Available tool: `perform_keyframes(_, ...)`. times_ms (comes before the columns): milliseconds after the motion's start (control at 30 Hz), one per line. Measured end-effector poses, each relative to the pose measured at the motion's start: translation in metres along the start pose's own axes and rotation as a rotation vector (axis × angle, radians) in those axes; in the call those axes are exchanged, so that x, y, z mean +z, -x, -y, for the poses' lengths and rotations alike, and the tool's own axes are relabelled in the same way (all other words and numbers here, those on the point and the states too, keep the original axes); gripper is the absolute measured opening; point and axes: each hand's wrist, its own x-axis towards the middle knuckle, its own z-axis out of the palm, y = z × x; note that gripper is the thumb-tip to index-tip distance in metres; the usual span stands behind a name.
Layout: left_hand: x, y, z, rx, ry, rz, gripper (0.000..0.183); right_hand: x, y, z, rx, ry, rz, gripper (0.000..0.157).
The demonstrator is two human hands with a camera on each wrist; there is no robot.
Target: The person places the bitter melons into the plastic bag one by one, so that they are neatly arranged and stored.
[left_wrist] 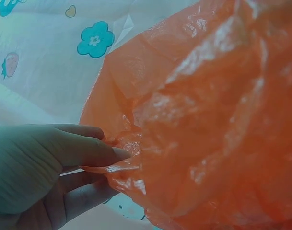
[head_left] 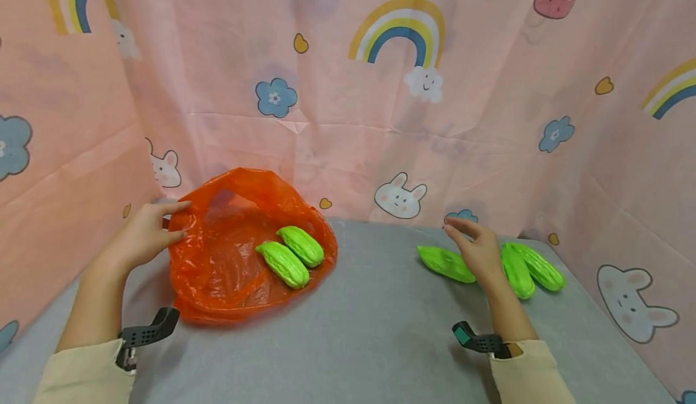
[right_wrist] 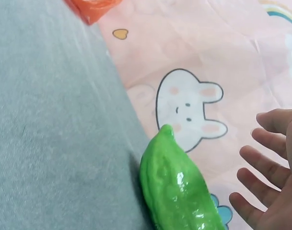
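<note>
An orange-red plastic bag (head_left: 225, 265) lies on its side at the left, its mouth spread towards me. My left hand (head_left: 142, 234) pinches the left edge of that mouth. In the left wrist view, the thumb and fingers of my left hand (left_wrist: 54, 167) grip the crinkled film of the bag (left_wrist: 208, 124). Two light green bitter melons (head_left: 284, 265) sit side by side within the bag. My right hand (head_left: 478, 250), empty with fingers spread, hovers by a bitter melon (head_left: 443, 263). From the right wrist, that melon (right_wrist: 177, 182) appears beside my fingers (right_wrist: 265, 165).
Two more bitter melons (head_left: 535, 266) lie together right of my right wrist. A grey tabletop (head_left: 370, 319) stretches under everything. Pink patterned cloth (head_left: 337, 138) hangs at the back and both sides. Dark bands (head_left: 147, 334) circle both wrists.
</note>
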Motion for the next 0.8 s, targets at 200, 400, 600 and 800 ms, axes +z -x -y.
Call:
perform_keyframes(200,0.001,0.0,0.002,-0.002,0.001,0.003,0.058,0.0,0.002,-0.012,0.018,0.011,0.021,0.051)
perform_keyframes(400,0.0,0.0,0.002,0.007,-0.005,-0.002,0.058,0.006,0.002,-0.028,0.016,0.036,0.02,0.047)
perform_keyframes(600,0.0,0.0,0.003,0.006,-0.007,-0.002,0.058,0.006,0.002,-0.034,0.026,0.054,0.028,0.043)
perform_keyframes(800,0.0,-0.001,0.004,0.014,-0.016,-0.005,0.057,0.002,0.002,-0.031,0.01,0.122,0.091,0.037)
